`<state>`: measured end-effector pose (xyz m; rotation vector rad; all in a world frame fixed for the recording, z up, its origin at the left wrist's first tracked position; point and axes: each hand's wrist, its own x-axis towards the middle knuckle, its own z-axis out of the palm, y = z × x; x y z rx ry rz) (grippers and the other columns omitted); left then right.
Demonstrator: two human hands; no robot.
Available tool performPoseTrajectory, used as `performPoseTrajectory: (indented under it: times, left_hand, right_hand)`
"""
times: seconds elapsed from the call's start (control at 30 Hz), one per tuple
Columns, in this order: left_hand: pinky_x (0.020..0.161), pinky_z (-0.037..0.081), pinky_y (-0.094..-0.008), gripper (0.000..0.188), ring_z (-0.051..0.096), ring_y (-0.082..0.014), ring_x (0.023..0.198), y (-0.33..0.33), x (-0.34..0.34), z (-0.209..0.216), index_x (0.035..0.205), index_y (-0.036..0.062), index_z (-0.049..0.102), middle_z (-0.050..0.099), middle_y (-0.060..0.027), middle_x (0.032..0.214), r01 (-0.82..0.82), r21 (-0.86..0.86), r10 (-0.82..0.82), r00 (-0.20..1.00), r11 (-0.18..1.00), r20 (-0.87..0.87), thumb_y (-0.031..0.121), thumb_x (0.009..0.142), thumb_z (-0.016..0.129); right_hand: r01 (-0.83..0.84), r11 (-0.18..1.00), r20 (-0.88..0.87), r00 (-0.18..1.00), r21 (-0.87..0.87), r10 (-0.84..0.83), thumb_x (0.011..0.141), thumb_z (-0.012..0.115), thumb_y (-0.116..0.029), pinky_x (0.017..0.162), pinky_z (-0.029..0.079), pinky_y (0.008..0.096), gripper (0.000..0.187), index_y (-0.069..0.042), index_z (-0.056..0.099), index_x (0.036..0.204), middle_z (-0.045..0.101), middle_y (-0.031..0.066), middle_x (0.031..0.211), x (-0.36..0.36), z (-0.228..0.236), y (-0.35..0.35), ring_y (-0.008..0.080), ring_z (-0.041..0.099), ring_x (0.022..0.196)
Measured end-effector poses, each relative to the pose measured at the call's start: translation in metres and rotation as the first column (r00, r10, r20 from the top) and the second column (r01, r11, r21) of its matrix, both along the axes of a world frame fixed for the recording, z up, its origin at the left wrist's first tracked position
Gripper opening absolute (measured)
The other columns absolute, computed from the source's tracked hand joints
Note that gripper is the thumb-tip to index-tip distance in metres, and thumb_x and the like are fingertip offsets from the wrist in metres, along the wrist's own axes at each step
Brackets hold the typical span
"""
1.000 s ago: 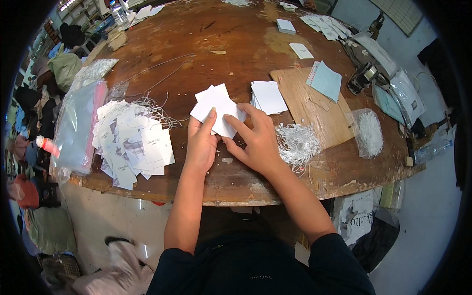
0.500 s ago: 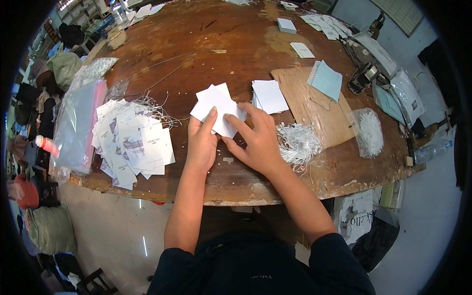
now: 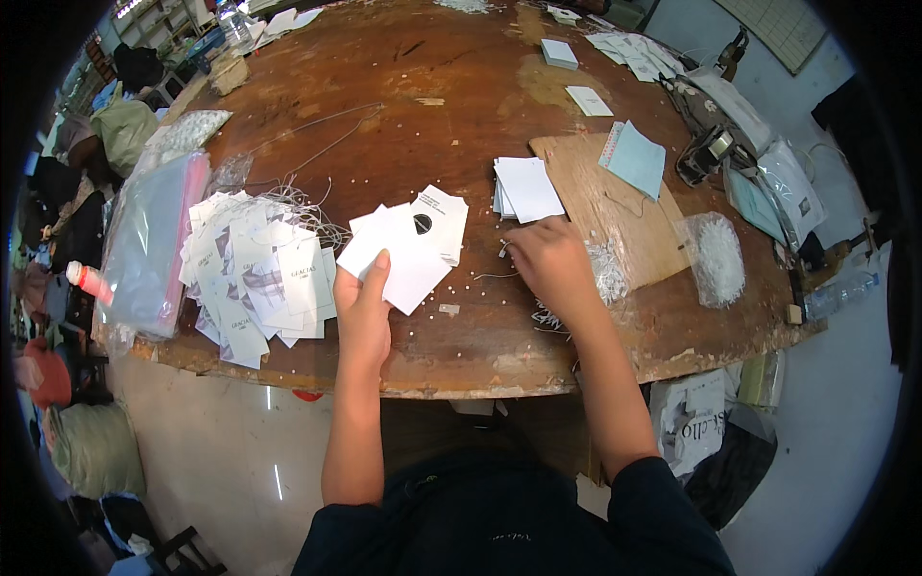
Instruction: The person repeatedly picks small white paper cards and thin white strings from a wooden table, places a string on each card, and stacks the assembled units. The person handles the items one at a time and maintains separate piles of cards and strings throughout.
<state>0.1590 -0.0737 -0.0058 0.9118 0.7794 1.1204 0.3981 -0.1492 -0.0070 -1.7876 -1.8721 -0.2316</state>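
Note:
My left hand (image 3: pixel 363 305) grips several white cards (image 3: pixel 399 257) fanned out, its thumb pressed on top. At the back of the fan a printed card (image 3: pixel 444 213) shows a dark round mark. To the right, my right hand (image 3: pixel 555 261) has its fingertips pinched on a thin white string (image 3: pixel 495 276), whose loose end trails left over the table. Partly beneath that hand and wrist lies a bundle of white strings (image 3: pixel 609 276). Just beyond it sits a stack of blank white cards (image 3: pixel 531 188). A heap of printed tags (image 3: pixel 252 283) with strings spreads left of my left hand.
On the worn wooden table (image 3: pixel 403 115) lie a wooden board (image 3: pixel 639 235), a light-blue pad (image 3: pixel 636 161) and a bag of white strings (image 3: pixel 716 261). Clear plastic sleeves (image 3: pixel 149 250) and a red-and-white bottle (image 3: pixel 91 282) are at the left edge. Small white bits are scattered about.
My right hand has left the cards and moved right to the string bundle, now pinching a string. My left hand shifted slightly left, and its cards fan wider, showing a printed one.

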Motion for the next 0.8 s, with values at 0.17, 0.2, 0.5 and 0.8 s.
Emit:
performPoseTrajectory:
  times: [0.17,0.2,0.5,0.8]
  left_hand:
    - [0.097,0.051,-0.0353,0.043,0.06,-0.0191,0.119,-0.015,-0.017,-0.015,0.139,-0.0014,0.048,0.06,-0.0112,0.131,0.01,-0.001,-0.01,1.0,1.0,0.004,0.014,0.1,0.059]
    - [0.098,0.051,-0.0349,0.044,0.06,-0.0188,0.118,-0.016,-0.017,-0.019,0.139,-0.0016,0.048,0.06,-0.0111,0.13,0.024,0.0,-0.024,1.0,1.0,0.016,0.014,0.1,0.06]
    - [0.096,0.046,-0.0293,0.044,0.057,-0.0126,0.112,-0.028,-0.012,-0.027,0.139,-0.0043,0.049,0.061,-0.0098,0.125,0.143,0.217,-0.093,0.97,0.966,-0.225,0.016,0.101,0.058]
    - [0.094,0.047,-0.0291,0.041,0.059,-0.0128,0.108,-0.03,-0.013,-0.022,0.137,-0.0032,0.051,0.063,-0.009,0.122,0.137,0.195,-0.099,0.977,0.971,-0.191,0.017,0.102,0.058]
  right_hand:
    - [-0.21,0.977,0.07,0.975,-0.022,0.211,0.081,0.061,-0.008,0.081,0.05,0.0374,0.01,-0.005,0.067,0.088,0.068,0.0072,0.086,-0.034,0.003,-0.007,0.0256,0.063,0.088]
    - [-0.19,0.98,0.107,0.975,-0.064,0.196,0.08,0.061,-0.008,0.081,0.05,0.0376,0.009,-0.005,0.066,0.088,0.067,0.0078,0.086,-0.04,0.002,-0.006,0.0259,0.063,0.088]
    - [-0.175,0.982,-0.589,0.802,-0.064,0.104,0.089,0.059,0.001,0.077,0.053,0.0361,0.014,0.002,0.068,0.099,0.066,0.0111,0.092,-0.056,0.006,-0.006,0.0244,0.066,0.083]
    - [-0.291,0.941,-0.848,-0.53,0.175,-0.006,0.093,0.063,0.003,0.074,0.059,0.0301,0.014,0.007,0.068,0.105,0.066,0.0069,0.089,-0.065,0.014,-0.008,0.0113,0.064,0.078]
